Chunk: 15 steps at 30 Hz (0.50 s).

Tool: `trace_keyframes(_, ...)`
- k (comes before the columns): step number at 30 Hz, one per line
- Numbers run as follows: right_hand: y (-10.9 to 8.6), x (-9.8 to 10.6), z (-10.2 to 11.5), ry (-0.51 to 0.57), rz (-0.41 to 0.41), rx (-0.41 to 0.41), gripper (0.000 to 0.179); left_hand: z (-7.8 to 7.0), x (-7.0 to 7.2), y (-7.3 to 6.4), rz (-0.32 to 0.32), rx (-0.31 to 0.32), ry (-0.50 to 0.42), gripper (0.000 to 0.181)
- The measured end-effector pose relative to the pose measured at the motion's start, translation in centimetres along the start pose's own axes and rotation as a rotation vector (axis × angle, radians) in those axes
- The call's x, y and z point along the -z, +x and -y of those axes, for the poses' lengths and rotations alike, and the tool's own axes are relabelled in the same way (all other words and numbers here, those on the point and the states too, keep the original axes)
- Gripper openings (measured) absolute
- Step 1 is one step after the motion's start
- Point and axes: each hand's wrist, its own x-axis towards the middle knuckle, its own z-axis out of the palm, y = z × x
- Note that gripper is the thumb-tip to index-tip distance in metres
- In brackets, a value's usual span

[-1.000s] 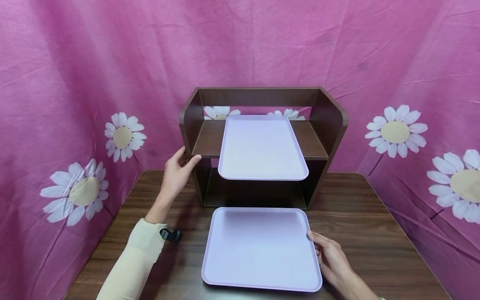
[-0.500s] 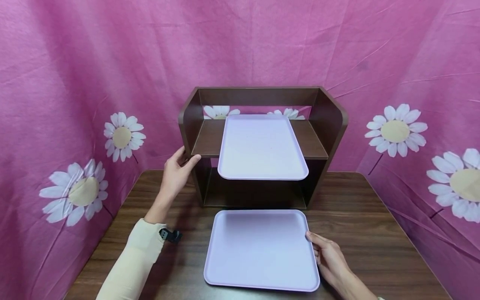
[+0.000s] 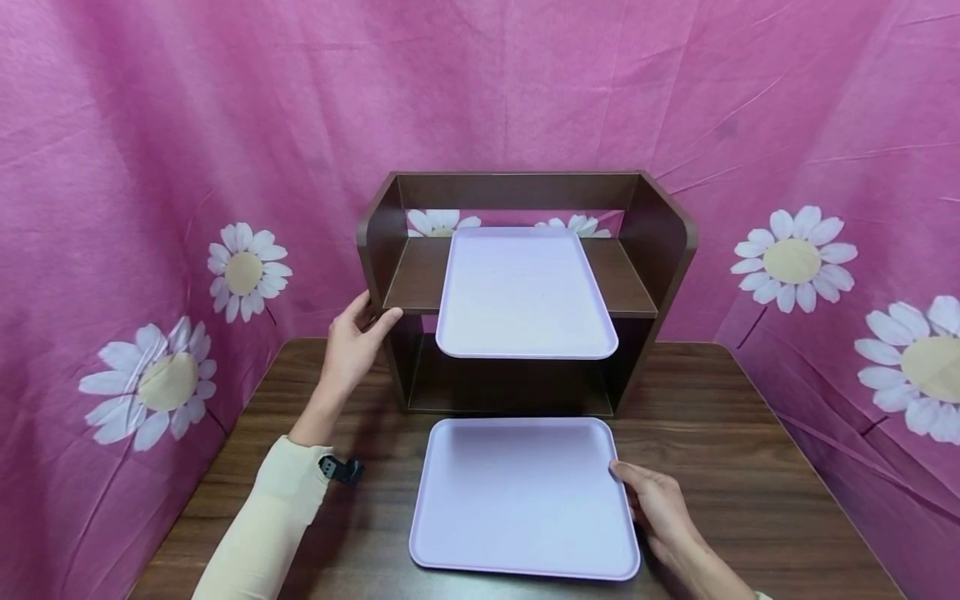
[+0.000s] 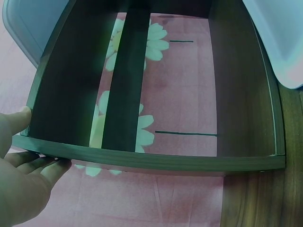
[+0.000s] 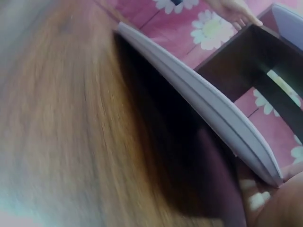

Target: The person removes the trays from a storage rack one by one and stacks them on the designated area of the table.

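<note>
In the head view, a dark brown two-tier desk shelf [image 3: 633, 312] stands at the back of the table. My left hand [image 3: 351, 343] grips its left side panel at mid-height, thumb on the front edge and fingers around the outer face. One lilac tray [image 3: 527, 292] lies on the upper board, jutting over its front. A second lilac tray [image 3: 525, 500] is in front of the shelf, held at its right edge by my right hand [image 3: 660, 504], thumb on the rim and fingers underneath. From the right wrist, a dark gap shows between this tray [image 5: 203, 99] and the tabletop.
The wood-grain table [image 3: 705, 417] extends to both sides of the shelf. Pink cloth [image 3: 517, 92] with printed daisies hangs behind and at the sides. The shelf's lower compartment [image 3: 510, 387] lies under the overhanging tray.
The front tray looks slightly smaller and its far edge sits a little nearer me, as if lowered slightly; my right hand moved with it. The left hand stays on the shelf.
</note>
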Motion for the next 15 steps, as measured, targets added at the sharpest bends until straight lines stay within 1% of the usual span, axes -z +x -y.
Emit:
trace_keyframes(1,0.02,0.01,0.10,-0.040,-0.007,0.010,0.040,0.03,0.01,0.02,0.001,0.000,0.003,0.053)
trace_keyframes(3,0.08,0.05,0.28,-0.122,-0.021,0.040,0.046,0.02,0.00,0.00,-0.001,0.002,0.003,0.053)
trace_keyframes(5,0.16,0.14,0.47,-0.209,-0.034,0.078,0.047,0.01,0.02,-0.03,0.000,0.005,-0.004,0.053)
trace_keyframes(8,0.29,0.31,0.69,-0.308,-0.051,0.125,0.045,-0.03,0.00,-0.04,0.000,0.006,-0.019,0.053)
trace_keyframes(15,0.86,0.60,0.46,-0.418,-0.049,0.196,0.041,0.05,0.01,0.02,0.006,0.004,-0.028,0.055)
